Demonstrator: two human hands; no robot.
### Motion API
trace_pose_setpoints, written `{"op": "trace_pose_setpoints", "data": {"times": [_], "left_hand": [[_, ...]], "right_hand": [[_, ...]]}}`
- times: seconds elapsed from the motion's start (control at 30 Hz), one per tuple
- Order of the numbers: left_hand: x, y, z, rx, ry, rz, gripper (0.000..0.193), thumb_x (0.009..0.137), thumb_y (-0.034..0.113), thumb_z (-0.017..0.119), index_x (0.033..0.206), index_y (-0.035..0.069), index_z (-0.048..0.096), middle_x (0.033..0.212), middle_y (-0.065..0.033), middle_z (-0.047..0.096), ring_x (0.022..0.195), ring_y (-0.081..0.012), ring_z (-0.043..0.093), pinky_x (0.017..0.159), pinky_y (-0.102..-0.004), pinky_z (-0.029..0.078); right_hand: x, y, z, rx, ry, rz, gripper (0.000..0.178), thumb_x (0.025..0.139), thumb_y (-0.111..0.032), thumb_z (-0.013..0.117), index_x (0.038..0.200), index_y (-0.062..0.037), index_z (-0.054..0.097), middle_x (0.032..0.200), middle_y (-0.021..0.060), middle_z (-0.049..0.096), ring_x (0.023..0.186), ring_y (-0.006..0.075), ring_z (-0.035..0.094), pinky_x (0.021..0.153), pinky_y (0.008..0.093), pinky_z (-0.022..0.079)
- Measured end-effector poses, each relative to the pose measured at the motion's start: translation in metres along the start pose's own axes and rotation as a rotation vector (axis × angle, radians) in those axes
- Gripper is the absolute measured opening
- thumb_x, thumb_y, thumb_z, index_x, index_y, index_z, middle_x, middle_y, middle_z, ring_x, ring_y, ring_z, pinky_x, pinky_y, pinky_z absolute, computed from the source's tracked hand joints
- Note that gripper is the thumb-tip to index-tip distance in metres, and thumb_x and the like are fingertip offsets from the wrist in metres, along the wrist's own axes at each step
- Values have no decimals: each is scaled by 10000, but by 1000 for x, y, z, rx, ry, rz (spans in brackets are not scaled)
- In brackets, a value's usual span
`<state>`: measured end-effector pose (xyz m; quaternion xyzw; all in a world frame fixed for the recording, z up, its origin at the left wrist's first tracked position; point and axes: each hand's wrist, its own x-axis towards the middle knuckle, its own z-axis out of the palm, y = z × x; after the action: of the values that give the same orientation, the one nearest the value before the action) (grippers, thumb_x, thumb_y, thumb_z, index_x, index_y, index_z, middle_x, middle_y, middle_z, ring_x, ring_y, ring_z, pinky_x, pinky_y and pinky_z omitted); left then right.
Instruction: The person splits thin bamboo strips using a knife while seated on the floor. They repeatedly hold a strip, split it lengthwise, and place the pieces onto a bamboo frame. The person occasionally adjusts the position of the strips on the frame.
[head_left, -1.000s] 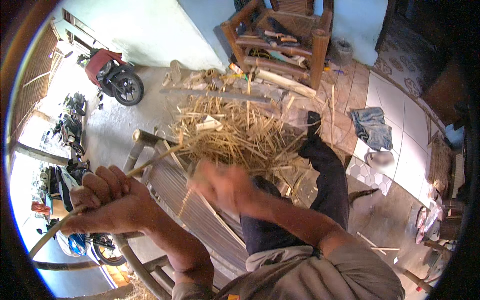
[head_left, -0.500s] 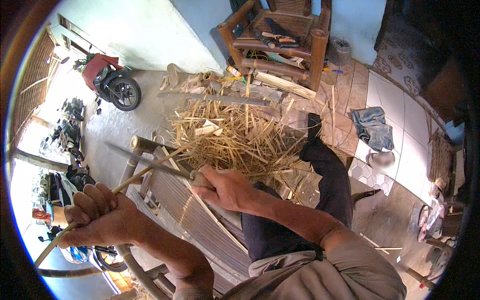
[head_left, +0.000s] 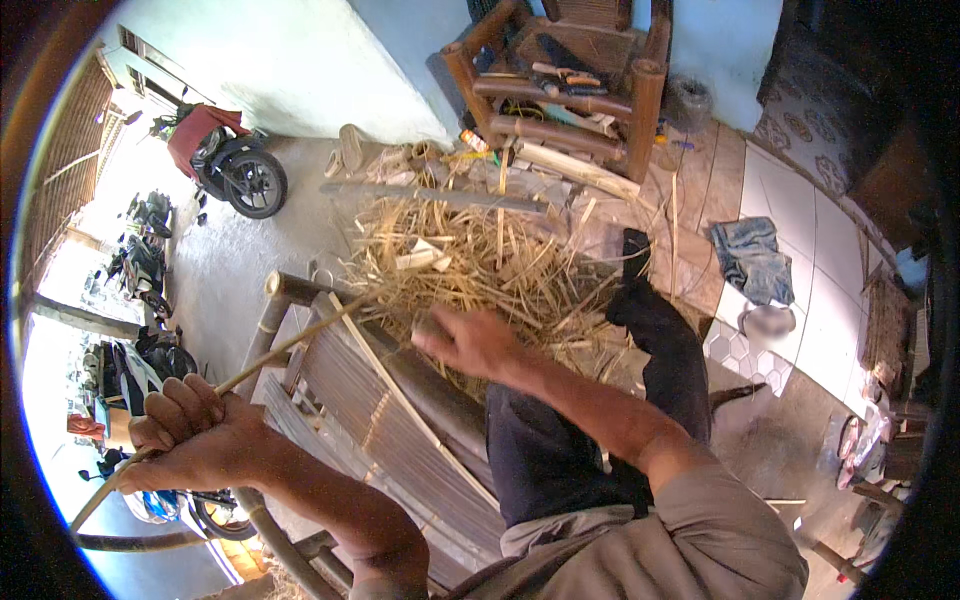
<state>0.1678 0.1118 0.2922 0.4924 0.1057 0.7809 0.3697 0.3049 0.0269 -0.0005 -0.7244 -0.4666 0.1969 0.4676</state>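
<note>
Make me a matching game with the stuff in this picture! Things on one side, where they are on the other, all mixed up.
Things:
1. thin bamboo strip
2. motorbike
3. blue cloth
4. pile of bamboo shavings

Places:
A. crumpled on the tiled floor, at the right
B. held in the left hand
C. on the floor just beyond the right hand
D. parked by the pale wall, at the upper left

Pairs: 1-B, 2-D, 3-A, 4-C

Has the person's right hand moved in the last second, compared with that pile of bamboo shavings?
Yes. The right hand has moved up the picture, toward the shavings pile, and now sits at its near edge.
</note>
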Motion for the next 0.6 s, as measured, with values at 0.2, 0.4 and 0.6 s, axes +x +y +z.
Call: {"op": "trace_pose_setpoints", "data": {"times": [0.2, 0.4, 0.6], "left_hand": [[0, 1, -2, -5, -32, -10, 648, 959, 729, 319, 610, 187, 256, 510, 48, 195, 451, -63, 134, 376, -247, 109], [-9, -3, 6, 141, 1, 67, 596, 991, 666, 330, 673, 163, 347, 561, 41, 252, 463, -68, 205, 393, -223, 159], [-40, 11, 19, 129, 41, 79, 487, 1037, 512, 379, 705, 156, 363, 560, 36, 282, 463, -75, 261, 408, -233, 229]], "right_hand": [[-4, 40, 1, -79, 174, 303, 551, 969, -547, 495, 1072, -17, 605, 770, 224, 672, 717, 410, 672, 636, 504, 533], [-27, -3, 4, 69, 211, 61, 505, 956, -510, 549, 1053, -17, 593, 825, 234, 675, 773, 438, 667, 684, 499, 537], [-46, -117, -21, 295, 148, -189, 490, 968, -498, 556, 1011, -11, 588, 789, 217, 647, 691, 327, 665, 634, 469, 512]]}}
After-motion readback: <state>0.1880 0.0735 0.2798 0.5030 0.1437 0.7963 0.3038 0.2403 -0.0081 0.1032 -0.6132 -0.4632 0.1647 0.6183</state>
